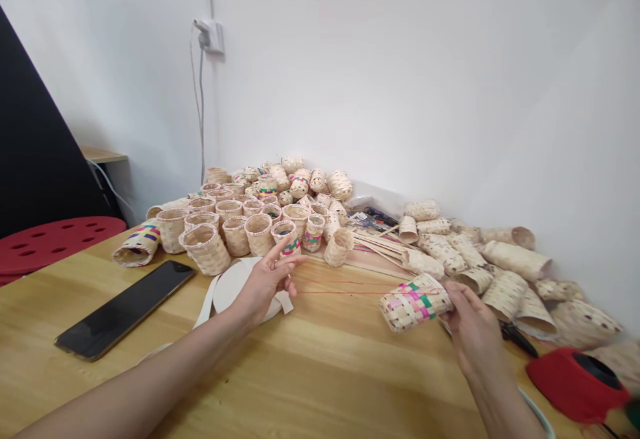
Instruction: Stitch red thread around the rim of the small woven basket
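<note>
My right hand [473, 322] grips a small woven bamboo basket [413, 303] by one end. Pink, purple and green strips run through its pale weave, and it is tilted just above the table. Two strands of red thread [345, 292] stretch from the basket to my left hand [265, 285]. On that hand the index finger points out while the lower fingers curl around the thread. Beneath my left hand lies a roll of white tape [227, 292], partly covered by it. The exact spot where the thread meets the basket is hard to make out.
Rimmed baskets [205, 249] stand grouped at the back left. Unrimmed baskets [505, 292] pile up on the right, near bamboo strips [383, 245]. A black phone [125, 309] lies at left. A red spool of thread [575, 385] and black-handled scissors [519, 340] are at right.
</note>
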`<control>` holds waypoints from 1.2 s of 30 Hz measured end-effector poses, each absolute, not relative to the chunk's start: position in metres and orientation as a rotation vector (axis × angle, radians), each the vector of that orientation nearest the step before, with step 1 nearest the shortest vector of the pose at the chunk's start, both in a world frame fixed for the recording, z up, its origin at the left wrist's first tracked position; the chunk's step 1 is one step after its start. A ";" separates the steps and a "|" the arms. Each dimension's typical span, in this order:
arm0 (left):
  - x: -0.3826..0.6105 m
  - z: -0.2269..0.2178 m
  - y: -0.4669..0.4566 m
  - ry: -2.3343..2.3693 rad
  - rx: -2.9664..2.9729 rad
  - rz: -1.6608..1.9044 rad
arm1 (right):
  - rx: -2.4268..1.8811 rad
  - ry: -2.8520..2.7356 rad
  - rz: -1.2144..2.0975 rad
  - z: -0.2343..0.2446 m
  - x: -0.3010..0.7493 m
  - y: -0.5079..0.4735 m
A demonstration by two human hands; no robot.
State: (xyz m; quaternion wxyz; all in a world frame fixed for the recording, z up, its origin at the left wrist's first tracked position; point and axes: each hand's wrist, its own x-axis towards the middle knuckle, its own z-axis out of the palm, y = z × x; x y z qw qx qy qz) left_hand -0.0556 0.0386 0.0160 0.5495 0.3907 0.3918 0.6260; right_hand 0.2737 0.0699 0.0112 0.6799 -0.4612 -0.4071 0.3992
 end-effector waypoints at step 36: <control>-0.090 0.026 0.055 1.046 0.726 1.845 | -1.162 -1.193 0.942 0.028 0.259 0.050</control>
